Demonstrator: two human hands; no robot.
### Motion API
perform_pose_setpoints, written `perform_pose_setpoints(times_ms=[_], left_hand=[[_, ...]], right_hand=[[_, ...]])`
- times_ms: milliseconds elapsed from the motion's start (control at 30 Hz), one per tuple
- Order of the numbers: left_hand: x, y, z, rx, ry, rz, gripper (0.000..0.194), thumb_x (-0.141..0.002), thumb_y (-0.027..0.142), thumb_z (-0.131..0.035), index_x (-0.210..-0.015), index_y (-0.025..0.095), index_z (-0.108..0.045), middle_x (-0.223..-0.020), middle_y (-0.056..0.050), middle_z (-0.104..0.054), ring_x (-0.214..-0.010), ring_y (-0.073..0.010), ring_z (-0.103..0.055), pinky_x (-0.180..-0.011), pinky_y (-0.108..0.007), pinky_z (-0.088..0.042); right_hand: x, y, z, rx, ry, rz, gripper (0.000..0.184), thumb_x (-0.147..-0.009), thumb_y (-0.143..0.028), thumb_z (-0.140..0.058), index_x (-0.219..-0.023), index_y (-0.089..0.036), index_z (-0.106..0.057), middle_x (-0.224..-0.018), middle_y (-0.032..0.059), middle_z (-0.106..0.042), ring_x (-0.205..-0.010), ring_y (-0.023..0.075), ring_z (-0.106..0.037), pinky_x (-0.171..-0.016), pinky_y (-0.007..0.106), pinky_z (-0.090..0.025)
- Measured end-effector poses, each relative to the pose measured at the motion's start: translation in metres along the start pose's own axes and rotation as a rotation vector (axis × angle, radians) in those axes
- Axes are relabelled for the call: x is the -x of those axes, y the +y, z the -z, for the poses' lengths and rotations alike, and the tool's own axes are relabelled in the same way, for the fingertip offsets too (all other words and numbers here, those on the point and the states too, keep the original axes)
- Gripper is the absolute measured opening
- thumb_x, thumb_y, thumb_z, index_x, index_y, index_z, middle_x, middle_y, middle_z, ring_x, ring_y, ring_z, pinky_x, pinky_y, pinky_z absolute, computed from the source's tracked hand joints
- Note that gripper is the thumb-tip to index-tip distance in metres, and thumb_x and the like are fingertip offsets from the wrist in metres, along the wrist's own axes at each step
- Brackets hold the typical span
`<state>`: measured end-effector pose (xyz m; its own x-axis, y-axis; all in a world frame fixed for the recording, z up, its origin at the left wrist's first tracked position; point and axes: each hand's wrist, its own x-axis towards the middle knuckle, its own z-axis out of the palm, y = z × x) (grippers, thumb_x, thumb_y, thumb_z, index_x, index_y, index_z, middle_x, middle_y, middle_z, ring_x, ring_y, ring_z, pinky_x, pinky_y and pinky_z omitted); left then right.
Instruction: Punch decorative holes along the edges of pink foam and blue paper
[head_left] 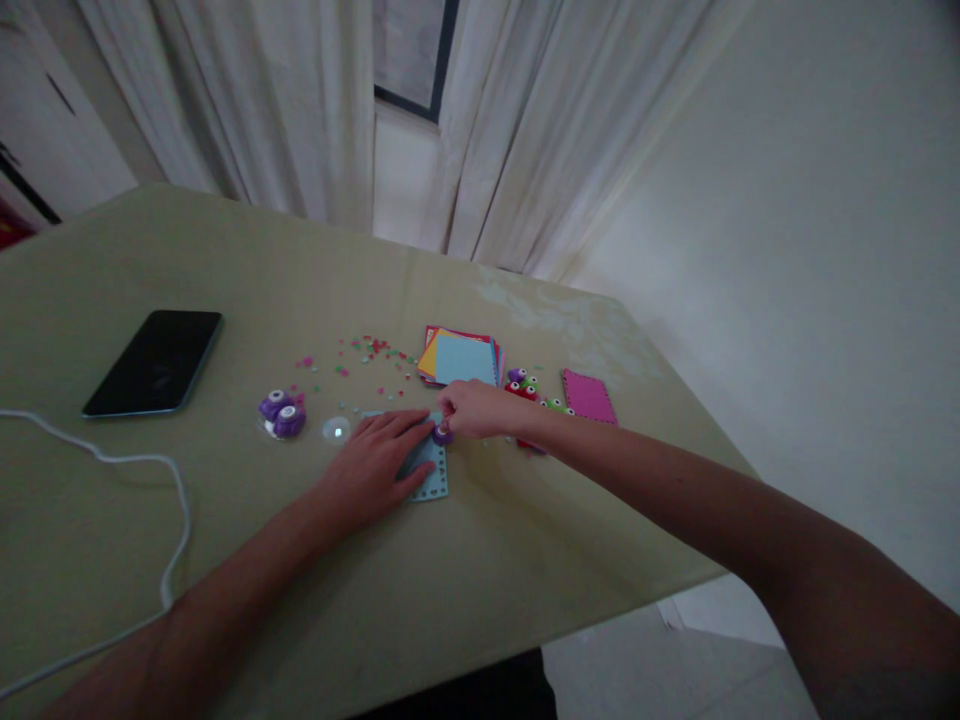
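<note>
My left hand [373, 462] lies flat, fingers apart, pressing a light blue paper sheet [433, 478] onto the table; small holes run along the sheet's visible edges. My right hand [474, 408] reaches in from the right and grips a small purple punch [442, 434] set on the sheet's upper right edge. The two hands almost touch at the punch. Most of the sheet is hidden under my left palm.
The olive table [450, 600] holds a stack of coloured paper squares [461, 358], a pink punched sheet [589, 396], several small punches [525, 385], two purple punches [283, 413], a small clear disc [336, 429], scattered paper bits [367, 352], a dark phone [155, 362] and a white cable [142, 462]. Curtains hang behind.
</note>
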<state>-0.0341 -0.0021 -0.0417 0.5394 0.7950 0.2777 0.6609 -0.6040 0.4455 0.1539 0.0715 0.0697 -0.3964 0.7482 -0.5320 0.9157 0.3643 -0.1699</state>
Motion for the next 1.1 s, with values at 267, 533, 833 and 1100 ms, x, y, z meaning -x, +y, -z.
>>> perform_pose_setpoints(times_ms=[267,533,833,1100], left_hand=[[-0.001,0.001,0.001,0.005,-0.003,0.010,0.047,-0.101,0.038,-0.062,-0.145,0.021,-0.067,-0.152,-0.013,-0.066,-0.137,-0.0350,-0.062,-0.117,-0.056,-0.046],[0.000,0.003,0.003,-0.019,-0.009,0.018,0.049,-0.102,0.040,-0.062,-0.147,0.021,-0.065,-0.153,-0.012,-0.066,-0.137,-0.0339,-0.062,-0.118,-0.055,-0.043],[0.000,0.004,0.005,-0.032,-0.022,0.040,0.048,-0.102,0.039,-0.062,-0.147,0.023,-0.067,-0.156,-0.011,-0.064,-0.138,-0.0335,-0.061,-0.120,-0.053,-0.040],[0.000,0.003,0.004,-0.065,-0.036,0.022,0.048,-0.104,0.038,-0.060,-0.148,0.021,-0.065,-0.156,-0.012,-0.063,-0.140,-0.0328,-0.060,-0.120,-0.053,-0.040]], right_hand=[[-0.014,0.015,-0.002,-0.097,-0.038,0.043,0.010,-0.087,-0.026,-0.079,-0.085,-0.016,-0.076,-0.080,-0.0001,-0.072,-0.071,0.0145,-0.056,-0.059,0.025,-0.032],[-0.010,0.027,-0.011,-0.239,0.024,0.063,0.014,-0.092,-0.026,-0.077,-0.096,-0.013,-0.079,-0.077,-0.0005,-0.068,-0.069,0.0131,-0.054,-0.060,0.022,-0.037],[0.035,0.040,-0.029,-0.204,0.271,0.064,0.036,-0.090,-0.001,-0.061,-0.116,-0.018,-0.080,-0.089,0.0034,-0.074,-0.081,0.0181,-0.064,-0.076,0.028,-0.044],[0.042,0.027,-0.045,0.131,0.368,0.153,0.023,-0.104,-0.035,-0.064,-0.117,-0.020,-0.076,-0.117,0.0107,-0.070,-0.099,0.0248,-0.069,-0.076,0.032,-0.048]])
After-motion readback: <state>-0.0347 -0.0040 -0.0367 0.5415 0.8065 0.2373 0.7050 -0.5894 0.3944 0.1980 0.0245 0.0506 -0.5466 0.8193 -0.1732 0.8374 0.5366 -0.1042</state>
